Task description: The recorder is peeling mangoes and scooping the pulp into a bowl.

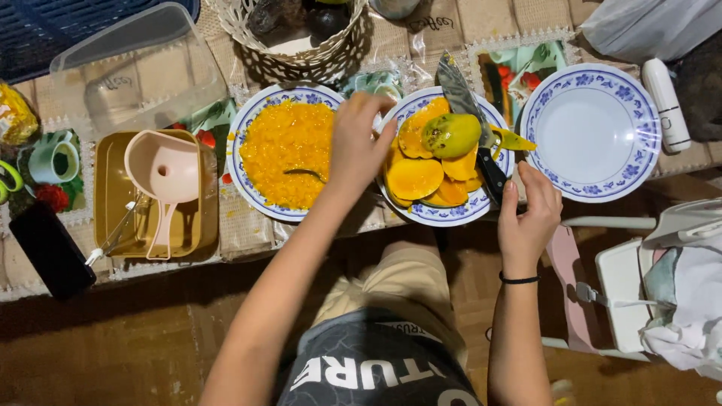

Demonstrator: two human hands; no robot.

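My left hand (359, 143) reaches between two blue-rimmed plates, its thumb lying on the left rim of the middle plate (444, 216). The fingers curl downward, and what they hold is hidden. That plate carries orange mango halves (414, 179) and one greenish mango (451, 134). A knife (460, 94) lies across the plate, its black handle (492, 177) pointing toward me. My right hand (529, 218) sits just right of the handle's end, fingers loosely extended and holding nothing. The plate to the left (248, 128) is heaped with chopped mango flesh (289, 150).
An empty blue-rimmed plate (594, 131) stands at the right, next to a white tube (665, 101). At the left are a tan tub with a pink scoop (162, 177), a clear lid (135, 71), a dark phone (49, 252) and a white basket (289, 34). A white chair (639, 293) stands nearby.
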